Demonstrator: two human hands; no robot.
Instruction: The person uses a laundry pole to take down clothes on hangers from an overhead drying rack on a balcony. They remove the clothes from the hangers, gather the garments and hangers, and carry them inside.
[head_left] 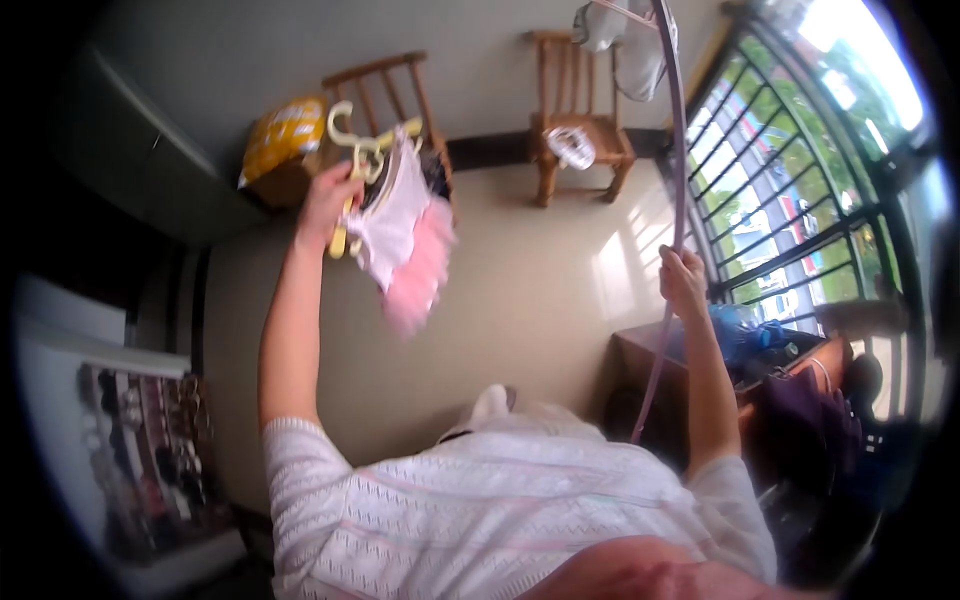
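Observation:
My left hand [330, 200], raised at the upper left, is closed round a pale yellow hanger [340, 240]. From this hanger hangs a small garment [400, 235] with a white top and a pink ruffled skirt. Another cream hanger hook [341, 120] shows just above my fingers. On the right, my right hand [683, 275] grips a long mauve pole [679, 150], which slants from the top of the view down beside my body. Near the pole's upper end hang white and grey items [640, 60], partly cut off by the frame.
Two wooden chairs [581, 125] [385, 85] stand against the wall, one with a white strappy item on its seat. A yellow package [285, 135] lies at the left. Barred windows [790, 180] and a cabinet with a blue bottle [725, 335] are at the right.

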